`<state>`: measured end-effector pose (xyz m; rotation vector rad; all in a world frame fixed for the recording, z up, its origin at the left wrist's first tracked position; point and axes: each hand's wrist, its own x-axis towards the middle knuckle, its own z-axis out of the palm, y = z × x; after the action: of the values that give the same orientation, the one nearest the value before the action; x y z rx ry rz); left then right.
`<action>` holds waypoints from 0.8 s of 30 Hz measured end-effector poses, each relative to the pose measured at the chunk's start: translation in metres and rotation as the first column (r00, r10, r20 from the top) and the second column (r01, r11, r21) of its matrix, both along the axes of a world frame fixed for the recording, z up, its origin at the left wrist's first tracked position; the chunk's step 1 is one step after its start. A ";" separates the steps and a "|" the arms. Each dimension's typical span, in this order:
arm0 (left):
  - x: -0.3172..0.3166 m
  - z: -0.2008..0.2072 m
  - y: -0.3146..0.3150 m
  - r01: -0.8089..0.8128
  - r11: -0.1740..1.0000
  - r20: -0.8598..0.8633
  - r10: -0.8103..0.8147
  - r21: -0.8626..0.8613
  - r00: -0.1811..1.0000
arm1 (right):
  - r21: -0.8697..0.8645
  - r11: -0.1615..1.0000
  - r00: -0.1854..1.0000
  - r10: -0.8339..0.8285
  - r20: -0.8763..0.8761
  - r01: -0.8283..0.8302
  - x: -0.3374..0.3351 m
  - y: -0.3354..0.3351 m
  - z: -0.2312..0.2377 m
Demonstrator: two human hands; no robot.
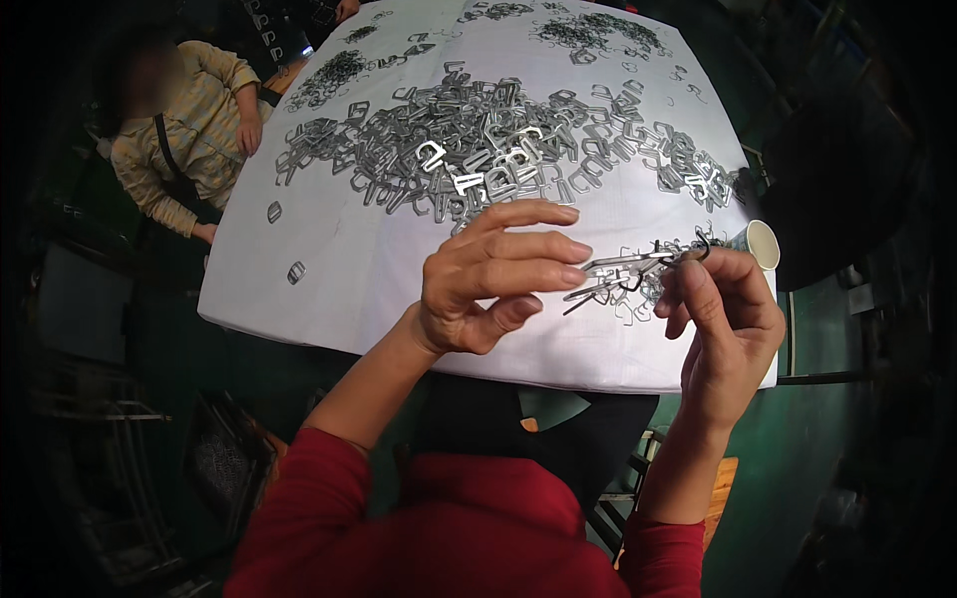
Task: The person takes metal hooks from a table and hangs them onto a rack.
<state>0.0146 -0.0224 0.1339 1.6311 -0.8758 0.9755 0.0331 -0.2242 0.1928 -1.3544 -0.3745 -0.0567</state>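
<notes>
My left hand [493, 274] and my right hand [718, 314] are raised over the near edge of a white-covered table [349, 259]. Together they hold a small bundle of flat metal clips and wire hooks [623, 274] between their fingertips. The left fingers pinch the clips' left end. My right hand grips the right end, where a dark wire hook curls above the fingers. A big heap of silver metal buckles [478, 145] lies spread across the middle of the table beyond my hands.
A white paper cup [763, 242] stands at the table's right edge. Smaller piles of dark wire parts [334, 75] lie at the far side. Another person in a yellow striped top [189, 125] sits at the left, one hand on the table.
</notes>
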 end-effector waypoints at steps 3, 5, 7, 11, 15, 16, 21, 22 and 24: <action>0.000 -0.029 0.026 -0.437 0.895 -0.333 0.388 -0.085 0.859 | -0.016 0.998 0.997 -0.067 0.026 0.067 -0.015 -0.017 0.011; 0.006 -0.061 0.044 -0.516 0.856 -0.460 0.459 0.000 0.761 | -0.029 0.990 0.990 -0.133 0.044 0.135 -0.025 -0.025 0.016; 0.010 -0.090 0.055 -0.390 0.821 -0.593 0.571 0.417 0.568 | -0.042 0.982 0.982 -0.181 0.056 0.183 -0.032 -0.032 0.015; 0.010 -0.132 0.053 -0.287 0.634 -0.442 0.734 0.718 0.516 | -0.074 0.967 0.970 -0.243 0.018 0.244 -0.050 -0.043 0.007; 0.034 -0.119 0.048 -0.134 0.636 -0.523 0.721 0.760 0.454 | -0.144 0.973 0.982 -0.189 -0.031 0.183 -0.074 -0.071 0.000; 0.033 -0.117 0.044 -0.135 0.658 -0.557 0.714 0.741 0.423 | -0.118 0.975 0.982 -0.190 -0.003 0.189 -0.076 -0.078 -0.013; 0.030 -0.106 0.053 -0.184 0.787 -0.668 0.601 0.588 0.439 | -0.121 0.975 0.973 -0.199 -0.113 0.186 -0.103 -0.075 -0.028; 0.027 -0.101 0.050 -0.209 0.826 -0.708 0.557 0.523 0.434 | -0.106 0.977 0.966 -0.202 -0.159 0.186 -0.109 -0.075 -0.030; 0.024 -0.096 0.044 -0.186 0.880 -0.764 0.472 0.437 0.439 | -0.128 0.976 0.976 -0.188 -0.106 0.174 -0.115 -0.077 -0.042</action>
<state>0.0385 0.0218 0.0377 2.2730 0.0440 0.1293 -0.0819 -0.3016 0.1511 -1.4992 -0.1561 -0.1070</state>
